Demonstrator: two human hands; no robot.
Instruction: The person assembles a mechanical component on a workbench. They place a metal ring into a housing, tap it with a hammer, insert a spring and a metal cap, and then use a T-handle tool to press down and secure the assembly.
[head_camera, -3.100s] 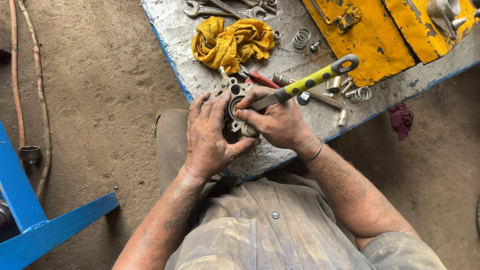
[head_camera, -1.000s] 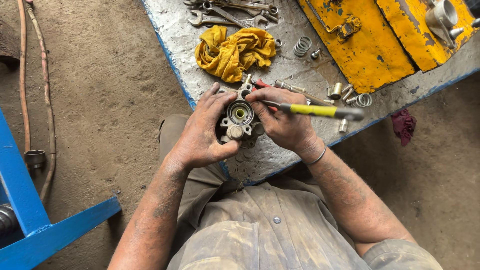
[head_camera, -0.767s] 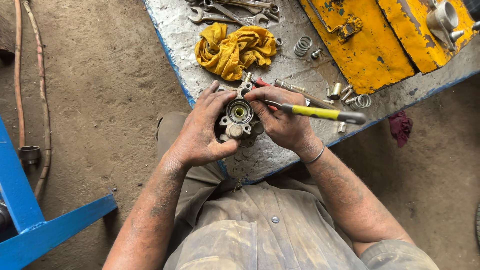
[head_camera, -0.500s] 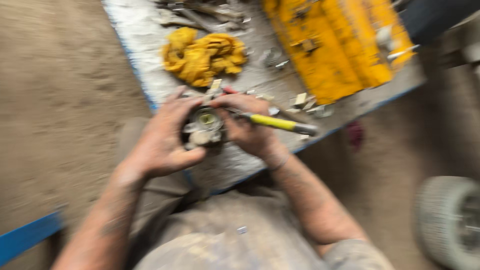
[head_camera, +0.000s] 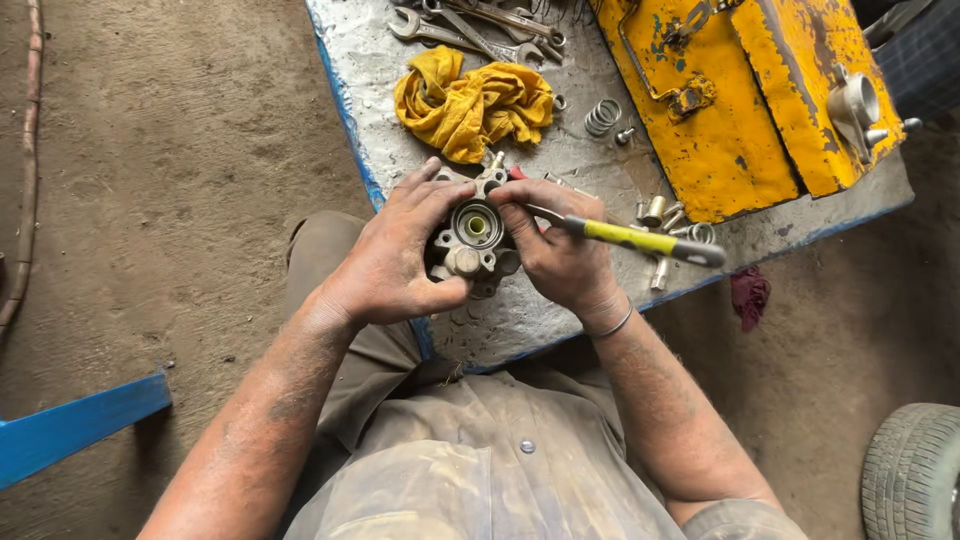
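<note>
Left hand (head_camera: 395, 260) cups the metal housing (head_camera: 472, 240) from the left, fingers wrapped round it, above the table's near edge. Right hand (head_camera: 555, 255) is clenched on a yellow-handled tool (head_camera: 640, 240), tip at the housing's centre bore. Beyond: table (head_camera: 520, 320), loose fittings (head_camera: 660, 215), spring (head_camera: 602, 117), yellow rag (head_camera: 470, 100), wrenches (head_camera: 470, 20), yellow box (head_camera: 740, 90) far right.
</note>
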